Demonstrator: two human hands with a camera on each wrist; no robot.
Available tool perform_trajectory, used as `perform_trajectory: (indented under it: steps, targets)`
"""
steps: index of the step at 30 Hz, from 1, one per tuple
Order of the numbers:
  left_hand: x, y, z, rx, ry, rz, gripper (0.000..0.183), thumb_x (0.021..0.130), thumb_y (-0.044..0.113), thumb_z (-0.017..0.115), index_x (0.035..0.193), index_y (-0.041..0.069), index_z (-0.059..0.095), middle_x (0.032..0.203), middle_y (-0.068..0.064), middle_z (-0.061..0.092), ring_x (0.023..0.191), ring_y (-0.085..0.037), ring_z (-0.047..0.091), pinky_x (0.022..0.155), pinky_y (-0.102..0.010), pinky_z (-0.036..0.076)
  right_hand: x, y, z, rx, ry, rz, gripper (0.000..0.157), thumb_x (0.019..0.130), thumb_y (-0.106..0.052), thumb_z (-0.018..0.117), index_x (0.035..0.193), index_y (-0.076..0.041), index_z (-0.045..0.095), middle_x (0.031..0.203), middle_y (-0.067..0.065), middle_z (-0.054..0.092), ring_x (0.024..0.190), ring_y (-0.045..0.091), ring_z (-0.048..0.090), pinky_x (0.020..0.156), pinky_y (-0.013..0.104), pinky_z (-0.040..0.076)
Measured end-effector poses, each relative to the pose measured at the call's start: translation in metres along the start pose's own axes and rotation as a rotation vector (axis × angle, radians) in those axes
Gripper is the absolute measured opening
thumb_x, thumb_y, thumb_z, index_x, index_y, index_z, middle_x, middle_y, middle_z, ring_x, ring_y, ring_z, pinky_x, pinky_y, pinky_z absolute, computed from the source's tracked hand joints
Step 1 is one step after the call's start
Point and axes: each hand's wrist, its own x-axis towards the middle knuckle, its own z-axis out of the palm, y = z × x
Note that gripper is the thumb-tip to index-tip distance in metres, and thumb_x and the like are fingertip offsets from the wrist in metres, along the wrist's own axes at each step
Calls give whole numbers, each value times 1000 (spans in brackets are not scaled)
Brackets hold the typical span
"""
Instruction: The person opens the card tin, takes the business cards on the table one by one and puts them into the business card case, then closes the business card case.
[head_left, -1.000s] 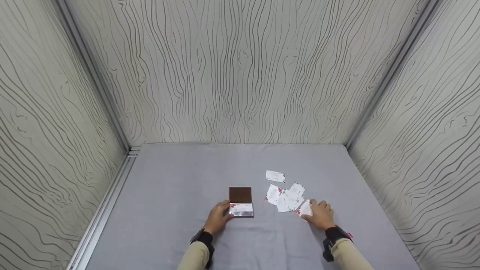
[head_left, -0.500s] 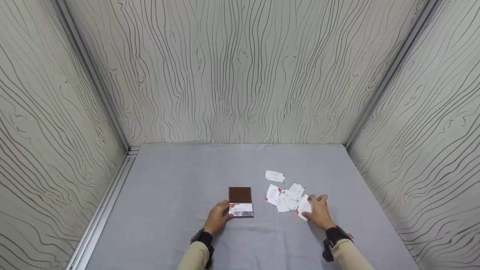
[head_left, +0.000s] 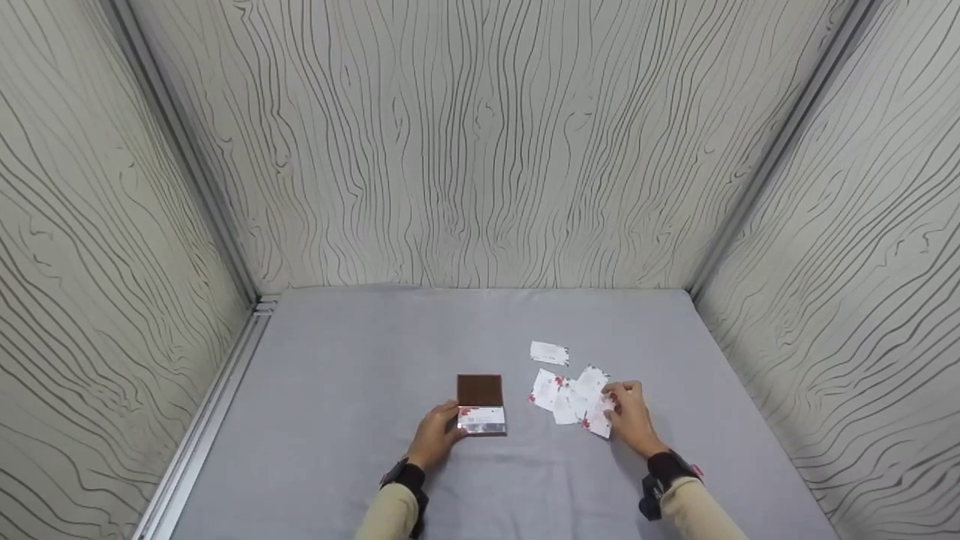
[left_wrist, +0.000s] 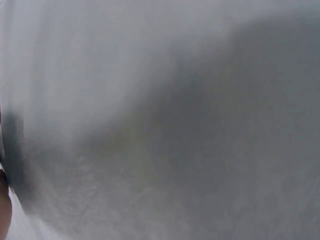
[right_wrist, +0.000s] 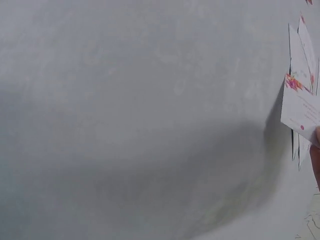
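My left hand (head_left: 433, 436) grips the left edge of an opened brown card holder (head_left: 480, 390). A white card with red print lies in its lower half, above a shiny strip. Between thumb and fingers my right hand (head_left: 631, 420) pinches a white business card (head_left: 598, 421) with a floral corner. In the right wrist view this card (right_wrist: 300, 107) is tilted and raised over other cards (right_wrist: 300, 55). Only a sliver of a finger (left_wrist: 4, 210) shows in the left wrist view.
Several loose white cards (head_left: 568, 401) overlap left of my right hand. A single card (head_left: 550, 353) lies apart behind them. Grey cloth (head_left: 360, 360) covers the table, with wood-patterned walls (head_left: 480, 150) around it and a metal rail (head_left: 202, 427) along the left.
My right hand has picked up the rightmost card and moved slightly left with it, over the other cards. The left hand and the card holder have stayed in place.
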Motion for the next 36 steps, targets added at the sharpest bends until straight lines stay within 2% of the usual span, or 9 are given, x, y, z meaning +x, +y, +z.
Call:
perform_trajectory:
  steps: [5,9,12,16,21,29,36]
  targets:
    - [-2,2,-1,0,-4,-9,42,84,3,74,120,-16,61,125,-29,61,119,-44,56,101,-55,44,1,-8,1,3,-7,-12,54,69,25,69,118,2,60,103,18,51,76,26,58,64,31,51]
    - [-2,1,0,6,-1,-3,41,84,3,74,119,-16,61,125,-29,61,118,-44,56,101,-55,45,2,-12,4,11,3,-24,60,72,23,70,127,5,53,90,14,59,73,26,61,63,34,52]
    - [-1,0,0,1,-10,-24,41,85,4,74,120,-15,61,126,-28,61,119,-44,56,102,-55,44,3,-15,4,23,1,-10,60,76,19,70,131,7,50,83,11,61,73,26,63,64,36,55]
    - [0,2,-1,-15,-24,-59,42,85,4,74,121,-14,61,128,-27,60,121,-43,55,103,-55,43,6,-19,6,15,-8,0,45,78,15,71,120,8,56,79,9,62,74,27,65,66,40,56]
    - [0,3,-1,-15,-12,-44,42,84,2,74,121,-14,62,126,-28,60,120,-44,55,102,-56,44,6,-22,11,7,-24,-13,17,81,9,72,96,5,66,80,9,68,73,26,65,66,40,56]
    - [-1,2,-1,-9,4,-17,41,84,2,74,120,-14,62,125,-29,61,118,-44,56,101,-56,44,1,-24,13,14,-125,58,11,85,3,71,95,2,67,80,6,68,72,19,61,63,32,53]
    - [0,2,-2,5,8,16,43,83,1,75,119,-17,61,122,-30,61,117,-45,57,100,-55,45,6,-30,15,10,-133,47,10,88,0,70,98,-1,69,81,4,68,72,20,63,65,34,53]
